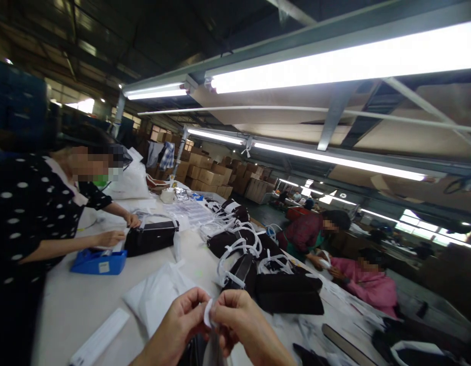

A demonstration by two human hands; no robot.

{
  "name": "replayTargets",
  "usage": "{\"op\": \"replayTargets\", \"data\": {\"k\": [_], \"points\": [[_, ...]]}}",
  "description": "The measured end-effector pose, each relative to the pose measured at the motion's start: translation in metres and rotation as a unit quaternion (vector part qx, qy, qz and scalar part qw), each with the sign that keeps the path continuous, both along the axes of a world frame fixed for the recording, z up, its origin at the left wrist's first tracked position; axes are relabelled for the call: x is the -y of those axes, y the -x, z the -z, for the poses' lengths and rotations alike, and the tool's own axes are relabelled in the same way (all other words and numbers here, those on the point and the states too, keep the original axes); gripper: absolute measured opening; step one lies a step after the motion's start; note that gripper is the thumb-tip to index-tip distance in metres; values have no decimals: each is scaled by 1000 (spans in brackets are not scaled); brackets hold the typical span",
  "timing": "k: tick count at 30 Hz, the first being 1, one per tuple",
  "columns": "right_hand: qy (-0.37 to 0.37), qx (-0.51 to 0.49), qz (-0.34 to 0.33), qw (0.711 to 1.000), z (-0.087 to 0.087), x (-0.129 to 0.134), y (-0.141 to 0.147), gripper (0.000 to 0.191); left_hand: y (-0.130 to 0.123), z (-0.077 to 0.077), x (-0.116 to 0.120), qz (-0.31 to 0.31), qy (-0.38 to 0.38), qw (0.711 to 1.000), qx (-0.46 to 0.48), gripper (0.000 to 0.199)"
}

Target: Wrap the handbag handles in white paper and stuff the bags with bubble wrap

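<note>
My left hand (179, 321) and my right hand (246, 321) meet at the front of the table, both closed in a pinch. Between their fingertips is a narrow white strip (208, 313), curved at the top, gripped from both sides. Under the hands a dark item shows in part; its kind is hidden. Just beyond my right hand lie black handbags (288, 292) whose handles are wrapped in white. A crumpled white sheet or bag (155, 292) spreads beyond my left hand.
A long white box (100, 338) lies front left. Past it stands a blue tape dispenser (100, 262), beside a person in a polka-dot top (33, 213) handling a black bag (153, 236). Two people work across the table at right. Cardboard boxes (210, 175) are stacked behind.
</note>
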State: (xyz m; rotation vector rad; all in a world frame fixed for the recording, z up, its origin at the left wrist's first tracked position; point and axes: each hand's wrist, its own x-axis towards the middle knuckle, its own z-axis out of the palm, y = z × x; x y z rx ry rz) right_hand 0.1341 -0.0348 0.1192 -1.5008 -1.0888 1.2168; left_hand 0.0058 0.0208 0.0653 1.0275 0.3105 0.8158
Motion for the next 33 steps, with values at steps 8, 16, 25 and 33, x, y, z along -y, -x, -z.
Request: {"op": "replayTargets", "data": {"k": [8, 16, 25, 33], "points": [[-10, -43, -2, 999, 20, -3, 7, 35, 14, -6, 3, -79, -43, 993, -79, 30], [-117, -90, -10, 989, 50, -8, 7, 56, 14, 7, -3, -94, -134, 981, -108, 25], [-170, 137, -22, 976, 38, 5, 15, 56, 23, -4, -2, -52, -136, 978, -148, 37], [-264, 173, -16, 949, 44, 8, 11, 27, 12, -13, 1, -42, -149, 986, -56, 24]]}}
